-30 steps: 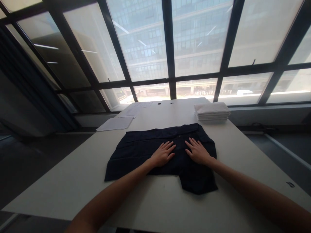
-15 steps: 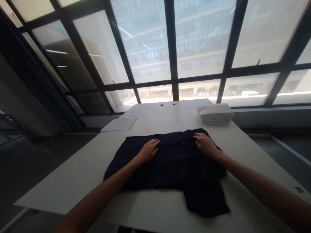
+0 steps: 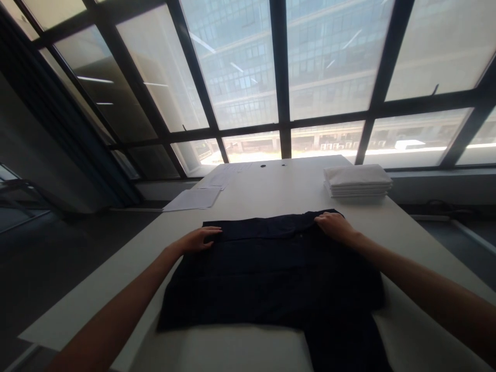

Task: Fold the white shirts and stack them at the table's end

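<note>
A dark navy shirt [image 3: 256, 274] lies spread on the white table, folded lengthwise. One short sleeve [image 3: 344, 336] points toward me at the lower right and runs out of the picture. At the shirt's far left corner rests my left hand [image 3: 199, 238], its fingers stretched out over the cloth and the thumb apart. My right hand [image 3: 334, 226] is closed on the far edge near the collar end, with the fingers curled into the fabric. A small button shows just left of that hand.
The white table [image 3: 279, 188] reaches to the large windows. A stack of folded white cloths [image 3: 358, 182] stands at its right edge, beyond my right hand. Paper sheets [image 3: 194, 199] lie at the left edge. A dark curtain [image 3: 77, 124] hangs at far left.
My left hand has slid left to the shirt's far left corner. The right hand has curled its fingers on the far edge. The shirt appears shifted toward me.
</note>
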Motion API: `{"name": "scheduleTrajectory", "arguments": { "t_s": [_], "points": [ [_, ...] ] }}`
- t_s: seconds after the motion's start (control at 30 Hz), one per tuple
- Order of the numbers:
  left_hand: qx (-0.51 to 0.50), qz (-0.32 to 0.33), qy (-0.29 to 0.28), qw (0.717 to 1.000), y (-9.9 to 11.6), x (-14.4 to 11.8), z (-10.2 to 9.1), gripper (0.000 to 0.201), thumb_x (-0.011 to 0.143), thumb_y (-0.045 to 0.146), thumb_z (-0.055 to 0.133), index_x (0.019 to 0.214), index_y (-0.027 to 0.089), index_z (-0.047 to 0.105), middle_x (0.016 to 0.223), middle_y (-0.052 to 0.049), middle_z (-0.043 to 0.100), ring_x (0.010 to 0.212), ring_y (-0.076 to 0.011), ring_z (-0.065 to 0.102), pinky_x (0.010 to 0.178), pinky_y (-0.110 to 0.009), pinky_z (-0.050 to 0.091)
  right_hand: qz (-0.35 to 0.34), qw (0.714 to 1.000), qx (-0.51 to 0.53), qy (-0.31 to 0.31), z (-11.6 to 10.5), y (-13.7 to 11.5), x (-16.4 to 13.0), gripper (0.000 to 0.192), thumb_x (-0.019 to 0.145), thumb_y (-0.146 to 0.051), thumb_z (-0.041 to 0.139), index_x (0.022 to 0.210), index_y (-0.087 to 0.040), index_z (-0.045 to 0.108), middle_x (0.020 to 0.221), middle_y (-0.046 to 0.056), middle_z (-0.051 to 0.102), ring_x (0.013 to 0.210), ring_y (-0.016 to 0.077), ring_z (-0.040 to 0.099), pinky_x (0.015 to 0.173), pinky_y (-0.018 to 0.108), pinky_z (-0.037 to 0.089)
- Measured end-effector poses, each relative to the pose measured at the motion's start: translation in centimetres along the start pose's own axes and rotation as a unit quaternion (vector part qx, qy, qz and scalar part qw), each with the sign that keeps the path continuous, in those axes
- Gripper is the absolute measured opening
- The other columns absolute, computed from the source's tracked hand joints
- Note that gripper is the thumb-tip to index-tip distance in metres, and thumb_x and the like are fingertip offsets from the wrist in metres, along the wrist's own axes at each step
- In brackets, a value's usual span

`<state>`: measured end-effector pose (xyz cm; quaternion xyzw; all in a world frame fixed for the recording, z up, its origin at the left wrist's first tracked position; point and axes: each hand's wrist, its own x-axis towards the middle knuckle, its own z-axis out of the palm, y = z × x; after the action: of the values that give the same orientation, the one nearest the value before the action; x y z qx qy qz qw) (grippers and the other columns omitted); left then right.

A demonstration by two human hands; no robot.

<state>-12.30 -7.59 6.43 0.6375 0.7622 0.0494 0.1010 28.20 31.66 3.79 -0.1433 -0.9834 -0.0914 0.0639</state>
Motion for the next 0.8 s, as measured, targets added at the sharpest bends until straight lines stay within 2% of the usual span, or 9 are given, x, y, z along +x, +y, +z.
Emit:
{"name": "scheduleTrajectory", "arguments": {
  "t_s": [0.13, 0.2, 0.27, 0.4, 0.5, 0.6, 0.67, 0.73, 0.8],
  "points": [
    [0.007, 0.002, -0.054, 0.998, 0.6, 0.1, -1.4, 0.074, 0.076, 0.015, 0.06, 0.147, 0.032, 0.053, 0.156, -0.002, 0.048, 0.138, -0.0251, 0.051, 0.117, -0.039, 0.038, 0.044, 0.998, 0.03, -0.023, -1.0, 0.8, 1.0, 0.027, 0.101, -0.02, 0.041, 0.102, -0.018, 0.069, 0.093, 0.012, 0.075, 0.084, 0.0255, 0.072, 0.071, 0.03, 0.044],
    [0.02, -0.005, -0.054, 0.998, 0.8, 0.2, -1.5, 0.08, 0.073, 0.011, 0.062, 0.148, 0.036, 0.051, 0.156, -0.001, 0.047, 0.137, -0.0269, 0.051, 0.115, -0.04, 0.041, 0.057, 0.997, 0.045, -0.028, -1.4, 1.1, 1.6, 0.03, 0.103, -0.021, 0.039, 0.104, -0.018, 0.068, 0.092, 0.012, 0.075, 0.083, 0.0254, 0.072, 0.07, 0.029, 0.042],
    [0.04, -0.02, -0.03, 0.999, 0.6, 0.5, -1.2, 0.073, 0.073, 0.012, 0.063, 0.141, 0.037, 0.059, 0.147, -0.002, 0.056, 0.128, -0.0276, 0.058, 0.108, -0.039, 0.047, 0.063, 0.996, 0.054, -0.028, -1.5, 1.4, 2.2, 0.03, 0.102, -0.021, 0.038, 0.103, -0.018, 0.068, 0.091, 0.013, 0.075, 0.082, 0.0255, 0.072, 0.068, 0.029, 0.041],
    [0.01, -0.057, 0.069, 0.996, -1.2, 2.5, -1.0, 0.029, 0.079, 0.028, 0.059, 0.103, 0.027, 0.076, 0.104, -0.004, 0.074, 0.098, -0.0252, 0.069, 0.093, -0.036, 0.052, 0.077, 0.995, 0.056, -0.026, -1.2, 2.2, 3.9, 0.029, 0.103, -0.023, 0.038, 0.104, -0.018, 0.067, 0.091, 0.014, 0.075, 0.083, 0.0264, 0.071, 0.069, 0.031, 0.041],
    [-0.049, -0.125, 0.183, 0.974, -2.8, 5.1, -1.7, 0.031, 0.082, 0.041, 0.054, 0.094, 0.021, 0.074, 0.094, -0.005, 0.075, 0.091, -0.0252, 0.069, 0.088, -0.035, 0.052, 0.098, 0.993, 0.063, -0.015, -0.9, 3.2, 5.8, 0.029, 0.104, -0.026, 0.039, 0.11, -0.018, 0.066, 0.095, 0.014, 0.074, 0.086, 0.0268, 0.071, 0.073, 0.032, 0.042],
    [-0.048, -0.21, 0.252, 0.943, -3.5, 8.2, -2.6, 0.035, 0.083, 0.042, 0.053, 0.099, 0.017, 0.072, 0.098, -0.007, 0.075, 0.095, -0.0259, 0.068, 0.09, -0.035, 0.051, 0.131, 0.989, 0.074, -0.004, -0.8, 4.2, 7.7, 0.032, 0.105, -0.028, 0.037, 0.114, -0.017, 0.066, 0.101, 0.016, 0.073, 0.09, 0.0287, 0.069, 0.078, 0.036, 0.044],
    [-0.019, -0.263, 0.289, 0.92, -3.0, 10.1, -2.6, 0.037, 0.086, 0.037, 0.053, 0.111, 0.014, 0.07, 0.111, -0.011, 0.073, 0.105, -0.0277, 0.066, 0.097, -0.037, 0.05, 0.158, 0.984, 0.076, 0.024, -0.7, 4.2, 8.5, 0.035, 0.105, -0.026, 0.034, 0.12, -0.016, 0.065, 0.109, 0.018, 0.071, 0.099, 0.0309, 0.065, 0.085, 0.039, 0.045],
    [0.024, -0.299, 0.335, 0.893, -1.4, 11.8, -2.0, 0.046, 0.088, 0.032, 0.053, 0.128, 0.01, 0.062, 0.127, -0.016, 0.066, 0.118, -0.0313, 0.06, 0.103, -0.043, 0.046, 0.176, 0.978, 0.079, 0.082, -0.3, 3.5, 8.8, 0.038, 0.103, -0.02, 0.032, 0.126, -0.014, 0.062, 0.119, 0.02, 0.067, 0.112, 0.0328, 0.059, 0.094, 0.041, 0.043],
    [0.061, -0.283, 0.355, 0.889, 1.1, 13.1, -0.7, 0.051, 0.091, 0.027, 0.049, 0.139, 0.008, 0.055, 0.137, -0.019, 0.059, 0.127, -0.0332, 0.054, 0.109, -0.047, 0.042, 0.164, 0.973, 0.091, 0.134, 0.3, 2.0, 8.8, 0.04, 0.102, -0.018, 0.033, 0.131, -0.012, 0.06, 0.128, 0.02, 0.064, 0.122, 0.033, 0.053, 0.102, 0.042, 0.039]
  ]
}}
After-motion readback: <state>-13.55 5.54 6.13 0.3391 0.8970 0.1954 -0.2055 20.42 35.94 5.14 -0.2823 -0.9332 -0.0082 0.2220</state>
